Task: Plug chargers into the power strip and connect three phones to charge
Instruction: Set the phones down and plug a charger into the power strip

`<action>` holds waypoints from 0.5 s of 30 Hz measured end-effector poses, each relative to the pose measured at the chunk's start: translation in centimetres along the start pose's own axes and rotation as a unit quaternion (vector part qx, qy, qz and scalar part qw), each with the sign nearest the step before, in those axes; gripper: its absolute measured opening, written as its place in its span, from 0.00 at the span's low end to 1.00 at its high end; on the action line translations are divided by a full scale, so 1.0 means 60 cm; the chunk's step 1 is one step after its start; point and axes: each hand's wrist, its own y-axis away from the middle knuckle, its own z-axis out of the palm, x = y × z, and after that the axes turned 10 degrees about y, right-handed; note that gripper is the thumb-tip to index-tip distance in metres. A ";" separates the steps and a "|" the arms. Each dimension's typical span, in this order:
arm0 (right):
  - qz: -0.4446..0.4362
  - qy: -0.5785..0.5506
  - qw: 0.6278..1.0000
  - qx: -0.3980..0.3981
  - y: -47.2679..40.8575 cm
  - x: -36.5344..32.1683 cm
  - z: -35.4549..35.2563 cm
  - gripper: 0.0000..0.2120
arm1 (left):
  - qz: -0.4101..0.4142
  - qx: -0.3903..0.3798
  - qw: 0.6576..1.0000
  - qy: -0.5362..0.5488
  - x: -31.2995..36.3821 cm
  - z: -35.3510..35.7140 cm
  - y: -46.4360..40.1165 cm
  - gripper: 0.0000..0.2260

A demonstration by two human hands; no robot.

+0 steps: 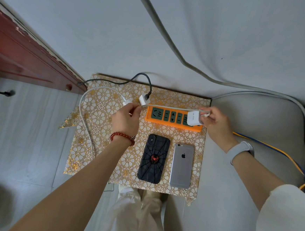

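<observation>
An orange power strip (172, 125) with green sockets lies at the back of a small table. A white charger (194, 119) stands in its right-end socket, and my right hand (215, 120) holds that charger's cable end beside it. This pale cable (168, 107) stretches left over the strip to my left hand (125, 120), which pinches it. Two more white chargers (143, 98) lie left of the strip, one with a black braided cable (125, 82), one with a white cable (85, 121). A phone in a black spider case (153, 158) and a silver phone (182, 166) lie face down in front.
The table wears a gold flower-patterned cloth (94, 143). A dark red wooden door frame (25, 54) runs at the left. A grey padded seat (253, 123) adjoins the table on the right, with blue and yellow wires (276, 152) across it. My legs are below the table's front edge.
</observation>
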 end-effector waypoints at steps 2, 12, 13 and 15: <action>0.004 0.004 1.000 -0.002 0.001 0.002 0.003 0.08 | 0.001 0.001 1.000 0.001 0.000 0.000 -0.004 0.07; -0.078 0.118 0.990 0.029 0.022 -0.004 0.046 0.18 | -0.002 0.039 0.999 -0.005 -0.004 -0.020 -0.014 0.07; -0.076 0.135 0.987 0.038 0.023 0.001 0.048 0.17 | -0.001 0.034 0.999 -0.006 -0.005 -0.021 -0.012 0.07; -0.074 0.168 0.982 0.041 0.021 0.009 0.049 0.16 | -0.005 0.024 1.000 -0.006 -0.005 -0.018 -0.008 0.07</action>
